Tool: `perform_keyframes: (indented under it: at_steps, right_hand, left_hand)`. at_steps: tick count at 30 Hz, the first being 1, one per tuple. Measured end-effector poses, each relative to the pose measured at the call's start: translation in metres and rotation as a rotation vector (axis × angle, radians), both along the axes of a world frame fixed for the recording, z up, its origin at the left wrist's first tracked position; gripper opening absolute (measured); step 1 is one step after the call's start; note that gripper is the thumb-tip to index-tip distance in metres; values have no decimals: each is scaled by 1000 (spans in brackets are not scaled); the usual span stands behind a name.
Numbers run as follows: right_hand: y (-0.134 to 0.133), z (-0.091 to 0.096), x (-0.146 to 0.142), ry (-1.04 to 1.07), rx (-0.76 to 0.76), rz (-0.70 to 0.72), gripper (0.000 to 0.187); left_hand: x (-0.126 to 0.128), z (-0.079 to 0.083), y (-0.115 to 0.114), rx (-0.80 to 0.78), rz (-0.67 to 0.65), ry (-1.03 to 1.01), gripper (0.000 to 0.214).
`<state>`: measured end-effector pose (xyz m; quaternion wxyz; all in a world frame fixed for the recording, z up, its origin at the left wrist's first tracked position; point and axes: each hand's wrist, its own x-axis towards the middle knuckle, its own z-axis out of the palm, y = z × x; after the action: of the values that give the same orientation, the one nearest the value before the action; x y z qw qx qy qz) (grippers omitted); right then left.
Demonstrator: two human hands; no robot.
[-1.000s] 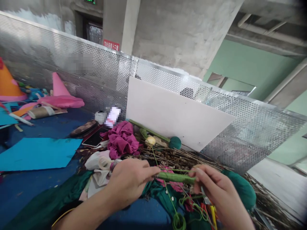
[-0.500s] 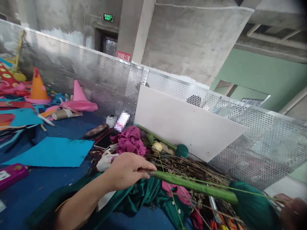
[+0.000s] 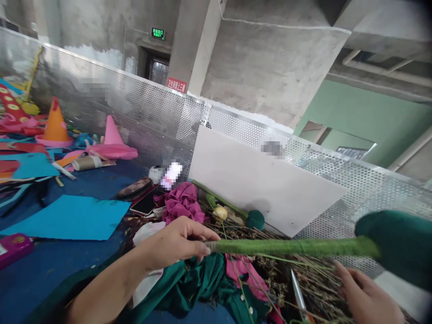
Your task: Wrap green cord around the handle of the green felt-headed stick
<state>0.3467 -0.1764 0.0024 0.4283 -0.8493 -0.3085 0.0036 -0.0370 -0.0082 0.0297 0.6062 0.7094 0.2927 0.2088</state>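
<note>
left fingers [image 3: 199,249] around green stick [image 3: 286,247] end

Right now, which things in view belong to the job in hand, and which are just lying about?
In the job, it seems:
green stick, in the left hand
dark green bulb at its end
green strand, near the right hand

Apparently lying about:
blue sheet
orange cone
pink cone
purple cloth

Left fingers [image 3: 204,231] gripping green stick [image 3: 283,247], dark bulb [image 3: 400,247] at end, strand [image 3: 286,259] reaching right fingers [image 3: 343,273]
</note>
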Motion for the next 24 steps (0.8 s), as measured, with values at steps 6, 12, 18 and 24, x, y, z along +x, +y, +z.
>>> perform_keyframes:
  at_steps: [6, 12, 18, 24]
  right_hand:
    - [29, -9, -4, -248, -481, 126, 32]
    - [44, -13, -48, -511, 9, 233, 47]
    - [67, -48, -147, 36, 441, 783, 38]
    - [61, -44, -182, 81, 358, 856, 35]
  left_hand:
    - [8, -3, -9, -165, 112, -165, 53]
    - [13, -9, -12, -165, 121, -198, 52]
    - [27, -10, -25, -132, 69, -149, 36]
    - [32, -13, -29, -123, 42, -160, 32]
